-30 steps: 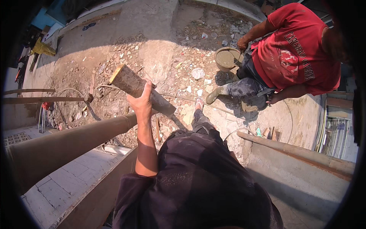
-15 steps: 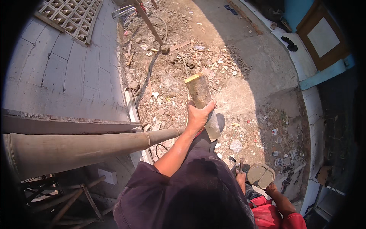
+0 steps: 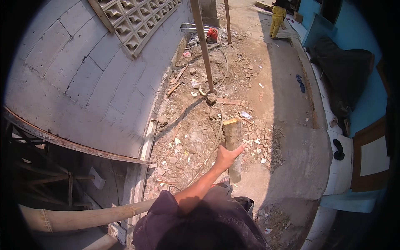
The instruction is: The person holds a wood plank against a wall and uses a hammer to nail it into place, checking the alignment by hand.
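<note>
My left hand (image 3: 229,158), its arm stretched out in front of my dark shirt, grips a short wooden board (image 3: 234,139) near its middle. The board is greyish and stained, with a yellow far end. The thumb lies across its face while the other fingers bend round the left side, partly hidden. Rubble ground shows beneath it. My right hand is out of view. Left of my body a bamboo pole (image 3: 89,217) runs across, passing behind my sleeve.
A grey block wall (image 3: 79,62) with a patterned vent panel (image 3: 139,21) rises at left. A wooden post (image 3: 203,48) stands ahead in rubble, near a hose (image 3: 227,62). Sandals (image 3: 300,83) lie on the right-hand concrete. A person in yellow trousers (image 3: 276,26) stands far off.
My view has tilted up and swung, bringing in the person in yellow trousers. The co-worker in red and the round container of mortar have left view. My left hand still holds the board.
</note>
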`<act>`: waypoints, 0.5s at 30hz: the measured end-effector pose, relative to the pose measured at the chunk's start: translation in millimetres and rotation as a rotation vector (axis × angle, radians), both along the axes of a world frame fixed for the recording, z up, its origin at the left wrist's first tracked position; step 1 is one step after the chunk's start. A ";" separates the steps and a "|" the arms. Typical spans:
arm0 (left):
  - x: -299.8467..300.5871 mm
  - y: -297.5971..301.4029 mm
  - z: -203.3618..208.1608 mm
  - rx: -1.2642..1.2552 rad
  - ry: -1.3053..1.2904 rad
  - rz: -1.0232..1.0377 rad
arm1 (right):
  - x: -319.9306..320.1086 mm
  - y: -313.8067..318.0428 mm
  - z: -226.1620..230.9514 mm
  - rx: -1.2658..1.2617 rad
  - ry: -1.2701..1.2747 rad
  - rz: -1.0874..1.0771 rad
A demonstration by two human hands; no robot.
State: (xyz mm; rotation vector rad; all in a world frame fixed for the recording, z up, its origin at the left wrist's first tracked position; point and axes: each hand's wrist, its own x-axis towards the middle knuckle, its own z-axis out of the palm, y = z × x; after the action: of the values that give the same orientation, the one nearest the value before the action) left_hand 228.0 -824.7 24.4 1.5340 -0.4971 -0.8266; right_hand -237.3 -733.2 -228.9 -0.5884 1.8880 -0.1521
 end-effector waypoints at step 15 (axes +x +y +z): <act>81.5 -276.5 -40.9 -0.171 0.044 0.384 | 89.4 -434.5 -17.8 -0.033 -0.023 0.470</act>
State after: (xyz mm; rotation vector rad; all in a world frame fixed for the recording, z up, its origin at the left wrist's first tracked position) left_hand 309.5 -1101.2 -16.5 1.3913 -0.2217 -0.5055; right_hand -147.9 -1167.7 -246.8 -1.0294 1.6784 0.1166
